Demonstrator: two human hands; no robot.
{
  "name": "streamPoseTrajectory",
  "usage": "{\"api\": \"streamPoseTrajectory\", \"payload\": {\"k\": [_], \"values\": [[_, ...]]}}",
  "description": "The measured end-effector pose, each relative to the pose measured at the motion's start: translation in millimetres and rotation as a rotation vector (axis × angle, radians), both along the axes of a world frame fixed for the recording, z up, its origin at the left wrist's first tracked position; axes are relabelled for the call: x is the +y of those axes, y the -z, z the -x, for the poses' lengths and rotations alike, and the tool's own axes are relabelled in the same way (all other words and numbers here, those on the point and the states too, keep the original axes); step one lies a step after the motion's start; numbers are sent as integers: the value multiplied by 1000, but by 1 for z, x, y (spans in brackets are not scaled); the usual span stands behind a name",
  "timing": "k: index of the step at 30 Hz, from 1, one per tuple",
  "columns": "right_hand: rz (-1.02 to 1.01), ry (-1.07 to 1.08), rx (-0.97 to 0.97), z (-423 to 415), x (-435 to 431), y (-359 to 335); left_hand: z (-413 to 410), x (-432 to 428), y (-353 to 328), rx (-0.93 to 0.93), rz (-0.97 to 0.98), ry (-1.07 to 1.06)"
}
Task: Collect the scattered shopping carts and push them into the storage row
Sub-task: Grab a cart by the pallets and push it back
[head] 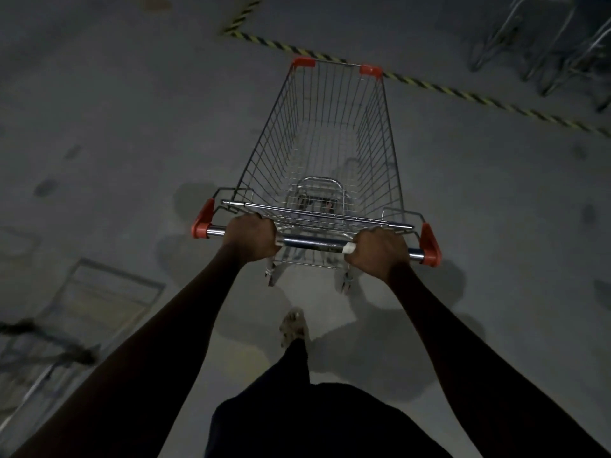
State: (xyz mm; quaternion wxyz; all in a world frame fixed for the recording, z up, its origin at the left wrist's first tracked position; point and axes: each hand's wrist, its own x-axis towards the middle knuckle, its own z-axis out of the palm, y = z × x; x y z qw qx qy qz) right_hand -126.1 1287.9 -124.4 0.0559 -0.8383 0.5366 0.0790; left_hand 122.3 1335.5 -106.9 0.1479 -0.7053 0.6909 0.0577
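A wire shopping cart [325, 133] with red corner caps stands straight in front of me on the grey floor, its basket empty. Its chrome handle bar [314, 243] runs across the middle of the view. My left hand [252, 237] grips the bar near its left red end cap. My right hand [380, 253] grips the bar near the right end cap. The cart's nose points toward a yellow-and-black striped floor line [429, 84].
More metal carts [549, 44] stand blurred at the top right, beyond the striped line. Another blurred cart or frame [76, 319] lies at the lower left beside my left arm. My foot [292, 327] is behind the cart. Bare concrete floor spreads to the left.
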Motion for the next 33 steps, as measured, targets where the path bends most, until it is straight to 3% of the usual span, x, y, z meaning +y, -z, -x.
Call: {"api": "streamPoseTrajectory", "payload": {"k": [3,7,19,23,33], "values": [[5,58,3,-2,-60,0,-4,-71,-2,11,-17,41],[175,105,-82,-3,-134,6,-11,-164,-1,53,0,82],[220,207,-93,41,-389,13,30,-445,13,12,53,197],[61,198,9,63,-481,-4,62,-533,5,0,30,183],[49,205,29,122,-678,-8,120,-725,5,-4,12,193]]}}
